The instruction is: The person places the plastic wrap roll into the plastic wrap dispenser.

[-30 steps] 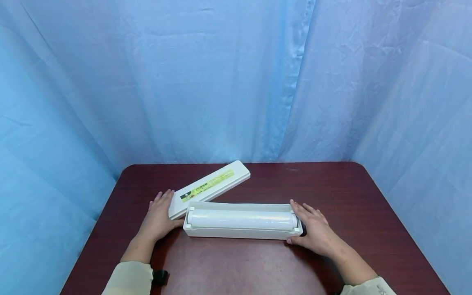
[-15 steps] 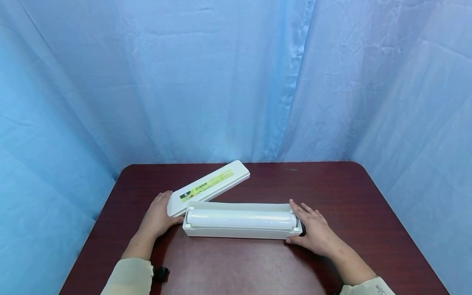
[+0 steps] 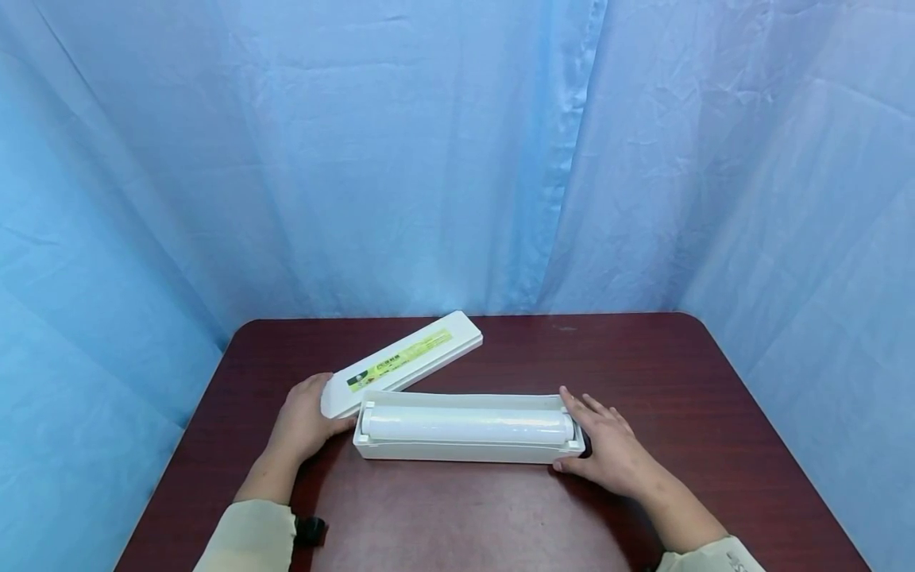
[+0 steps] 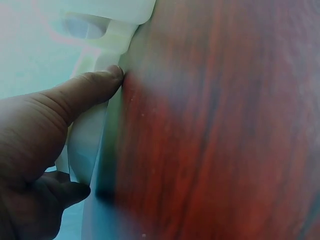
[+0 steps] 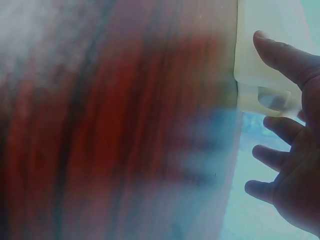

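Observation:
A long white cling film box (image 3: 457,452) lies uncovered on the table, with a roll of cling film (image 3: 468,425) inside. Behind it, angled away to the back right, is its white lid (image 3: 400,361) with a yellow-green label. My left hand (image 3: 300,421) grips the lid's near-left end; in the left wrist view the thumb (image 4: 95,87) lies along the lid's side, a finger bent at its end. My right hand (image 3: 611,453) holds the box's right end between thumb and index finger. The other fingers spread loosely beyond it in the right wrist view.
The dark red-brown table (image 3: 629,357) has rounded far corners. Pale blue curtains (image 3: 429,159) hang behind it and along both sides. A black strap piece (image 3: 310,531) shows at the left sleeve.
The lid has slid slightly to the left with my left hand, whose fingers now bend more behind its end. The box and my right hand have barely moved.

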{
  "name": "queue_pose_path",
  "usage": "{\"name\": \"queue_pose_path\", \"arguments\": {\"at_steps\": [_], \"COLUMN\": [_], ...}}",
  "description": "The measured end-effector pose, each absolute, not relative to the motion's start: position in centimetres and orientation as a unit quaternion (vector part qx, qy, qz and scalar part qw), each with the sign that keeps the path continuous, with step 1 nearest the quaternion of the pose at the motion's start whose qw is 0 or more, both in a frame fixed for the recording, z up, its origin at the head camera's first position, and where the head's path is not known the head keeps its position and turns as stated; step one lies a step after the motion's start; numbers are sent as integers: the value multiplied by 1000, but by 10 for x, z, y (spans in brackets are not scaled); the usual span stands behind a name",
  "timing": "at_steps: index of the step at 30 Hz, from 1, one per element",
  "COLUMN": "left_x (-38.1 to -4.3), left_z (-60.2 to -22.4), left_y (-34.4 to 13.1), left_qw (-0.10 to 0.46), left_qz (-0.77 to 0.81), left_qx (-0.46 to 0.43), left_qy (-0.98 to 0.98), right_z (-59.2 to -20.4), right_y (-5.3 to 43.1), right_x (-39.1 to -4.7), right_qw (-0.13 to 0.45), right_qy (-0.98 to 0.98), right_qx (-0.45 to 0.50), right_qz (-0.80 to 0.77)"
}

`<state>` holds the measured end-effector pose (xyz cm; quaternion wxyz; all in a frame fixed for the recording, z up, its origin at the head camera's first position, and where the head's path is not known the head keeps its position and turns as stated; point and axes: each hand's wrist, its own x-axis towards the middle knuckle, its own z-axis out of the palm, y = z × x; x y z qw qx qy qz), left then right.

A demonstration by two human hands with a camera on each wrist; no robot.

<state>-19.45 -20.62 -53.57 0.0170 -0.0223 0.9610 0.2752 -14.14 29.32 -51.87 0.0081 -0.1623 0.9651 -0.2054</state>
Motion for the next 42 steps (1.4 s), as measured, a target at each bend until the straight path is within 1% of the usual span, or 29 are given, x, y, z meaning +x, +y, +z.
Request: {"name": "queue_pose_path", "arguments": {"at_steps": [8,20,33,42], "left_x": [-193,-189,-189,-191], "left_z": [-535,-521,-513,-507], "left_y": [-209,-213,-213,-213], "left_qw": [12,-19,-43,-47], "left_qz": [287,297,299,296], "left_qx": [-22,-10,2,-1], "left_qy": [958,955,953,954], "right_z": [-520,-520,-522,-519], "right_y": [293,293,294,294], "right_x": [-141,-141,-141,-140], "right_qw": [7,4,0,6], "right_qy": [965,965,964,965], "right_qx": [-161,-163,-164,-162], "right_qz": [-206,-205,-207,-205]}}
